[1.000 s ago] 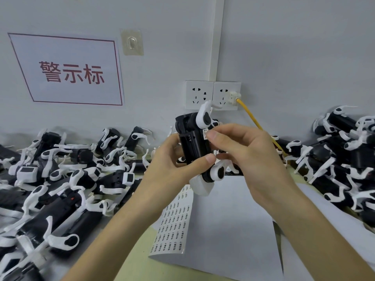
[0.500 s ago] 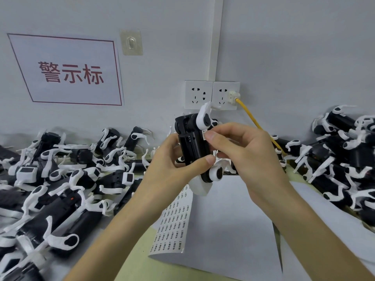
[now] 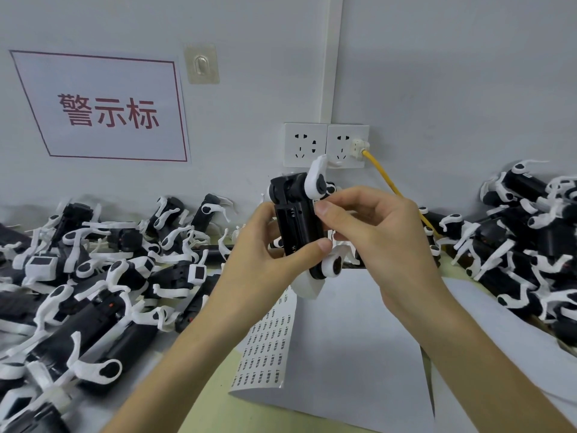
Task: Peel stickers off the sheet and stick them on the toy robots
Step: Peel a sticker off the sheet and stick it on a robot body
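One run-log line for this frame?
left hand: grips toy robot | right hand: thumb presses toy robot's upper edge | sticker sheet: lies below hands

Raised toy robot (image 3: 299, 232): black plastic body, matt; white plastic limbs, smooth with a faint sheen. Left heap of toy robots (image 3: 103, 320) and right heap of toy robots (image 3: 524, 245): same matt black and smooth white plastic. Sticker sheet (image 3: 268, 345): paper, smooth, slight gloss, small printed labels. Paper sheet (image 3: 359, 354) under it: plain white, matt. Bench (image 3: 224, 417): smooth yellow-green top, low sheen. Wall (image 3: 452, 73): painted, matt, pale grey. Sign (image 3: 103, 107): white paper, matt, red print. Hook (image 3: 202, 64): clear glossy plastic pad. Sockets (image 3: 304, 145): white plastic, glossy. Cable (image 3: 382, 175): yellow plastic sheath, smooth.
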A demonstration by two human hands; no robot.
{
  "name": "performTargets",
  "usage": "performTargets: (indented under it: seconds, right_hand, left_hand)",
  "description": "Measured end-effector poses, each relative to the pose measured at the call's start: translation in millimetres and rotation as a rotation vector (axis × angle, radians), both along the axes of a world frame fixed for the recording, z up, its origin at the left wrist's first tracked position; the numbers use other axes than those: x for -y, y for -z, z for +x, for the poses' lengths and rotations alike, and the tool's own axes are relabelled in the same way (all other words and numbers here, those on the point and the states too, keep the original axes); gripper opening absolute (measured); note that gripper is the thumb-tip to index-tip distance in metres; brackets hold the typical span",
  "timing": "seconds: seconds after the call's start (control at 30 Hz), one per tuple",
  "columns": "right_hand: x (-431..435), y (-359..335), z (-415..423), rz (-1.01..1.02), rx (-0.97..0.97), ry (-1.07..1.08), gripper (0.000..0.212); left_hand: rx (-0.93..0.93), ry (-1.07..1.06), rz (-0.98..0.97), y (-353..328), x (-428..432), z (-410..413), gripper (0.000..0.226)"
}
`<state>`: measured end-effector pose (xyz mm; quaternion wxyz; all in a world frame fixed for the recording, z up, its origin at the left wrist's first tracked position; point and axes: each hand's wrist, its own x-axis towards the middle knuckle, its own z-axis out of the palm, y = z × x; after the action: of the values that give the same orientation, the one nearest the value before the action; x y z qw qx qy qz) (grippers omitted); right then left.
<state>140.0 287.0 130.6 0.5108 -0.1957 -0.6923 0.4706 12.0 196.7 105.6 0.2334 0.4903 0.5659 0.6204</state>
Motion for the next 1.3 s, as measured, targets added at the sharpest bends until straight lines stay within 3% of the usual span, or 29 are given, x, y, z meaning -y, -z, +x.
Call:
performTargets:
  seconds: [0.1, 0.23, 0.33, 0.53, 0.6, 0.73, 0.9, 1.1, 1.23, 1.3]
  right_hand:
    - [-1, -1, 2, -0.046, 0.005, -0.024, 0.008]
    - [-5, -4, 4, -0.127, 0.11, -0.108, 0.038]
    - [-7, -7, 8, -0.126, 0.14, -0.243, 0.025]
    - [-11, 1, 5, -0.02, 0.122, -0.324, 0.042]
    - [-16, 2, 5, -0.07, 0.112, -0.391, 0.037]
    - [-21, 4, 7, -0.113, 0.12, -0.477, 0.007]
    - [-25, 9, 6, -0.128, 0.094, -0.501, 0.026]
    - [-19, 12, 0, -0.098, 0.101, -0.456, 0.023]
    - [-13, 12, -4, -0.031, 0.11, -0.376, 0.024]
    - [-11, 12, -4, -0.03, 0.119, -0.41, 0.023]
  left_hand:
    - [-0.007, 0.0, 0.011, 0, 0, 1, 0.041]
    - [0.039, 0.073, -0.009, -3, 3, 0, 0.041]
    - [0.065, 0.184, -0.082, -6, 5, -2, 0.039]
    - [0.078, 0.257, -0.14, -4, 6, -2, 0.042]
    - [0.087, 0.253, -0.144, -3, 6, -1, 0.047]
    - [0.097, 0.274, -0.129, -1, 1, 0, 0.04]
    - [0.128, 0.274, -0.098, -3, -4, -2, 0.039]
    - [0.124, 0.308, -0.162, -11, -7, -7, 0.04]
    - [0.26, 0.221, -0.271, -25, -16, 5, 0.043]
    - [0.304, 0.222, -0.247, -20, -15, 5, 0.029]
